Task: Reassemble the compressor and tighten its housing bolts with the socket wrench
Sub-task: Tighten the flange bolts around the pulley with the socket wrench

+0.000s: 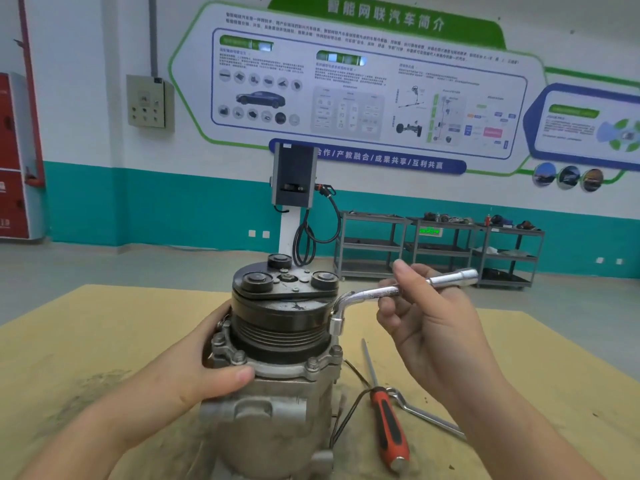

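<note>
In the head view, your left hand (pixel 207 362) wrapped the compressor (pixel 277 358), which stood upright on the counter (pixel 104 341): its grip was curled around the housing flange, the thumb pressed just below the bolt (pixel 239 356) and the fingers hidden behind the body. Your right hand (pixel 426 323), to the right of the black pulley (pixel 277 323), held the socket wrench (pixel 384 294), its grip curled on the horizontal arm of the L-shaped tool, thumb raised above the shaft. From that grip the wrench bent down to the left, its socket end seated on the flange at the compressor's right edge, while the free end pointed away to the right. Below your right hand, a screwdriver (pixel 388 420) with a red and black handle lay on the counter, and just right of it lay a second bent metal wrench (pixel 426 415). A black wire (pixel 349 410) looped from the compressor toward the screwdriver.
</note>
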